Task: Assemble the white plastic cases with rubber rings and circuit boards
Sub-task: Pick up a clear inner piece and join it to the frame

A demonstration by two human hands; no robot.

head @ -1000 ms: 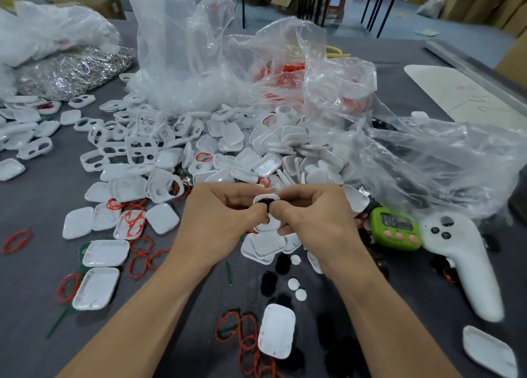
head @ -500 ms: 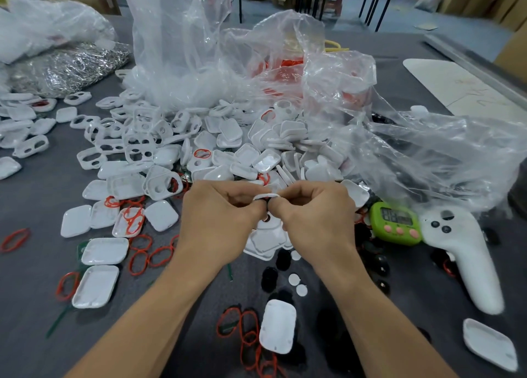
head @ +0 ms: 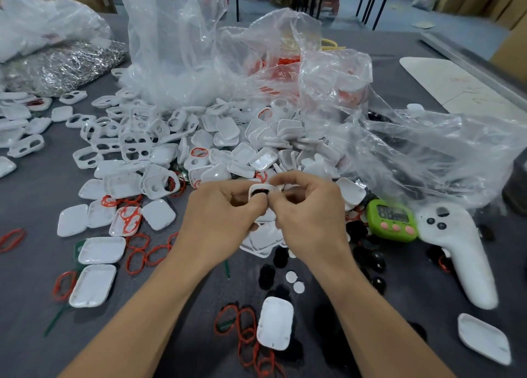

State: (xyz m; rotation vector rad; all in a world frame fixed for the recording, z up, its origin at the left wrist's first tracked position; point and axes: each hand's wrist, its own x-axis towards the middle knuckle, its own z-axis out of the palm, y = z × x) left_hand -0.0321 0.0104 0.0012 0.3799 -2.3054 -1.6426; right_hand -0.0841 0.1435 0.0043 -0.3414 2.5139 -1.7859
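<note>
Above the heap of white shells, our left hand (head: 225, 212) and right hand (head: 308, 215) pinch one small white case (head: 260, 190) between curled fingertips, so we should press evenly around its rim.

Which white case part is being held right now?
The white frame with the dark opening, pinched between left hand and right hand; every other piece lies unheld.

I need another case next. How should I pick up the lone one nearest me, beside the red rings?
Probably from above, fingers pinching the case across its long edges: it lies flat, back up, narrowest that way; red rings crowd its left side.
</note>
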